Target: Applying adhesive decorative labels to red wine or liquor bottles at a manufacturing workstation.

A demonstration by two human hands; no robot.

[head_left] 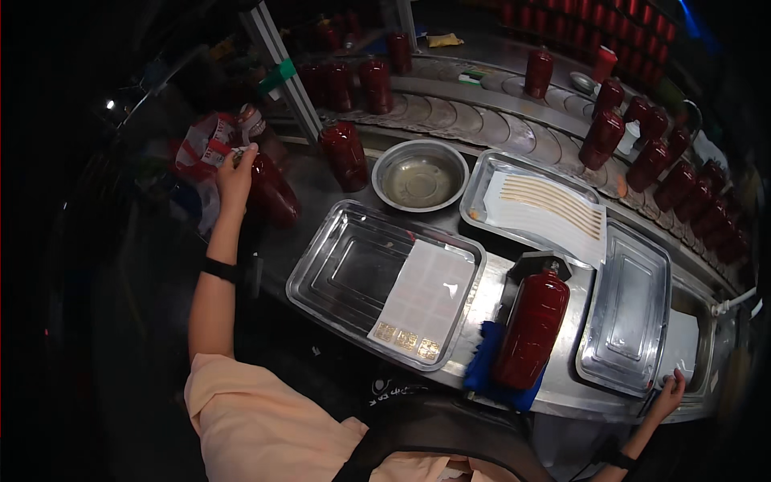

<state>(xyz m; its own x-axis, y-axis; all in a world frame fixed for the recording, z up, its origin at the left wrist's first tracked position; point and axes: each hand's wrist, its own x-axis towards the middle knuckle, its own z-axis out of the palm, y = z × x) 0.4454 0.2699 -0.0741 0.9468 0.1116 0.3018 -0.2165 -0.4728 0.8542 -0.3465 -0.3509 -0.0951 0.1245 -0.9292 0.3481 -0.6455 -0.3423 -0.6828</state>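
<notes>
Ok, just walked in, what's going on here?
The person's left hand has its grip on the top of a dark red bottle; the right hand is at the near edge of a plain white sheet. Between them, a second red bottle rests on a blue cloth, beside a metal tray holding a sheet with gold squares.

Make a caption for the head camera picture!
Left hand holding a red bottle by its top, right hand at a white sheet.
</notes>
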